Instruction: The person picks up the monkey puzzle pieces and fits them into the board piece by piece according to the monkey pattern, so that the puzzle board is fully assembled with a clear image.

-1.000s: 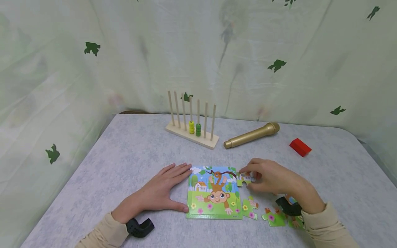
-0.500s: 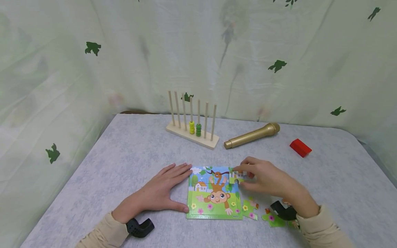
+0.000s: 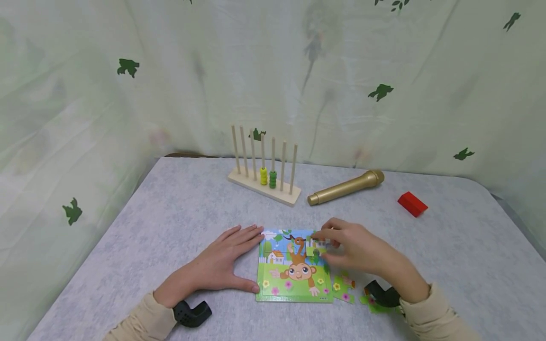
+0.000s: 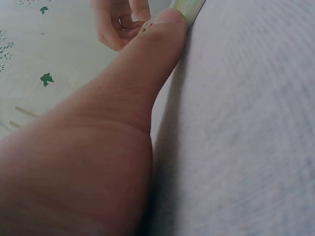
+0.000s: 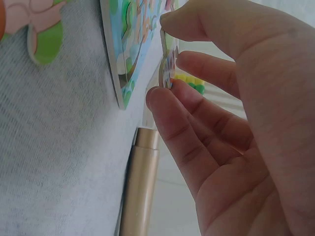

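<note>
A square puzzle board with a monkey picture lies flat on the table. My left hand lies spread along its left side, fingertips at the upper left corner and thumb at the lower left. Over the board's upper right part, my right hand pinches a puzzle piece printed with a house and fence. In the right wrist view the held piece is seen edge-on between thumb and fingertips, raised off the board. Loose puzzle pieces lie right of the board, some partly hidden under the right wrist.
Behind the board stands a wooden peg rack with yellow and green beads. A gold microphone lies to its right, and a red block farther right. A pale curtain hangs behind the table.
My right hand has moved left with the pinched puzzle piece, from the board's right edge to over its upper right part. The left hand has stayed in place.
</note>
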`<state>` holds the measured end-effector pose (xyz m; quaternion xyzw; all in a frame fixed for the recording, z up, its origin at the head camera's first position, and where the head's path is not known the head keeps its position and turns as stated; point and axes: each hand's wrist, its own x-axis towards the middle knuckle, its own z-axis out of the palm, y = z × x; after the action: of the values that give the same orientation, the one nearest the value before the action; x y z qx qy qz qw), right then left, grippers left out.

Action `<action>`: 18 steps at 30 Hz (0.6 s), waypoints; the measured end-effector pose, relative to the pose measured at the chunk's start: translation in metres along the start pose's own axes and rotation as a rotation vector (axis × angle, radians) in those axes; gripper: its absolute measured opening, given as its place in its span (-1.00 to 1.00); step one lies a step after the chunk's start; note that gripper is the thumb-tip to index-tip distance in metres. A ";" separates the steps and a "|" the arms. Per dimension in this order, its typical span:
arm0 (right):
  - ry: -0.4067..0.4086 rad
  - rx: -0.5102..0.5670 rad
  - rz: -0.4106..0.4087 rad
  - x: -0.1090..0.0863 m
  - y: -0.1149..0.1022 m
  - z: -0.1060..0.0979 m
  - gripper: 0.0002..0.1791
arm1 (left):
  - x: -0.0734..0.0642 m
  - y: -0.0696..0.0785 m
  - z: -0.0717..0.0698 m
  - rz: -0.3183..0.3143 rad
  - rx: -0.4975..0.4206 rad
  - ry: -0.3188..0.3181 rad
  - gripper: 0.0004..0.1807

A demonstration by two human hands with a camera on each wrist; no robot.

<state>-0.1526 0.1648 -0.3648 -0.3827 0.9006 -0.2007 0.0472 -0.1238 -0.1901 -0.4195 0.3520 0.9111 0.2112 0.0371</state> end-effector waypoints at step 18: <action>0.031 -0.017 -0.072 0.009 -0.015 0.005 -0.62 | 0.000 0.001 -0.001 0.008 -0.008 -0.005 0.21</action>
<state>-0.1472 0.1472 -0.3626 -0.4120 0.8885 -0.2007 0.0229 -0.1234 -0.1899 -0.4185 0.3560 0.9088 0.2140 0.0397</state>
